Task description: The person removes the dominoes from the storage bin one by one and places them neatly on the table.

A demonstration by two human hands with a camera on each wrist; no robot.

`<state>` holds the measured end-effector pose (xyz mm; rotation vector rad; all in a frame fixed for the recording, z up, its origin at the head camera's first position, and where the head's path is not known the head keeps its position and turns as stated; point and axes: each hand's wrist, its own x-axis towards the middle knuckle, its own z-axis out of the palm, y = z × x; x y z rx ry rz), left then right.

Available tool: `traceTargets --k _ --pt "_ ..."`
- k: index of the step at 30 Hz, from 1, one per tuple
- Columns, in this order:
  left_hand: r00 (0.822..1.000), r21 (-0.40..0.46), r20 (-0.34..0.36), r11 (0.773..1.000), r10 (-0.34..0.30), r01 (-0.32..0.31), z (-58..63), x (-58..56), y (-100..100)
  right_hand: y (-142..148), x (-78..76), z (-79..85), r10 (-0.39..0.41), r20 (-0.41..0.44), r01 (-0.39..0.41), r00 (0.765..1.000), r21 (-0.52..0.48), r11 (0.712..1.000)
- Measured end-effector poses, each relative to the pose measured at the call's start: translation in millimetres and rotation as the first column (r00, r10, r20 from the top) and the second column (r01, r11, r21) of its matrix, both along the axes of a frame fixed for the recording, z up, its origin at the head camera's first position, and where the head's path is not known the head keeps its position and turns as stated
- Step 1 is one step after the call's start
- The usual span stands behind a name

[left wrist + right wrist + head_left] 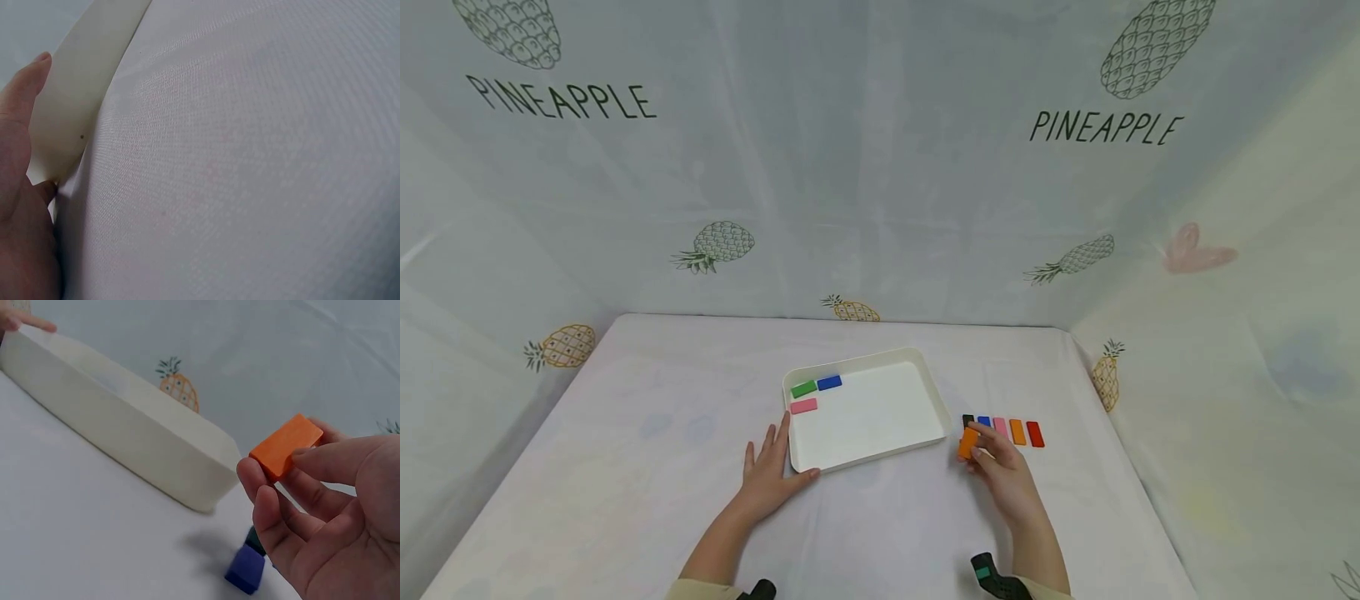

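Observation:
An orange block [284, 447] is pinched between the thumb and fingers of my right hand [1003, 471], lifted above the table just right of the tray. My left hand [767, 482] rests with spread fingers against the near left corner of the white tray [880, 452]. Inside the tray, at its left end, lie a green block [803, 389], a blue block [830, 382] and a pink block [803, 406]. In the left wrist view, my left hand [22, 144] touches the tray's outer wall [81, 81].
Right of the tray a row of blocks stands on the cloth: black [967, 420], blue [984, 422], pink [1000, 426], orange [1017, 432] and red [1035, 434]. My right fingers partly cover some. A pineapple-print curtain [880, 183] hangs behind the table.

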<state>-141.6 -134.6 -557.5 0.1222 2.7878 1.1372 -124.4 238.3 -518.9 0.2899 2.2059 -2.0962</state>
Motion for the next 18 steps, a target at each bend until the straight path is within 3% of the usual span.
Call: traceTargets --k 5,18 --pt "1.0 -0.003 0.004 1.0 -0.002 0.002 1.5 0.8 0 10 -0.6 -3.1 -0.032 0.027 0.028 0.999 0.114 0.993" --pt "1.0 0.007 0.0 1.0 -0.005 0.005 2.3 -0.2 0 32 4.9 -5.9 -0.11 0.074 0.089 0.991 0.244 0.966"
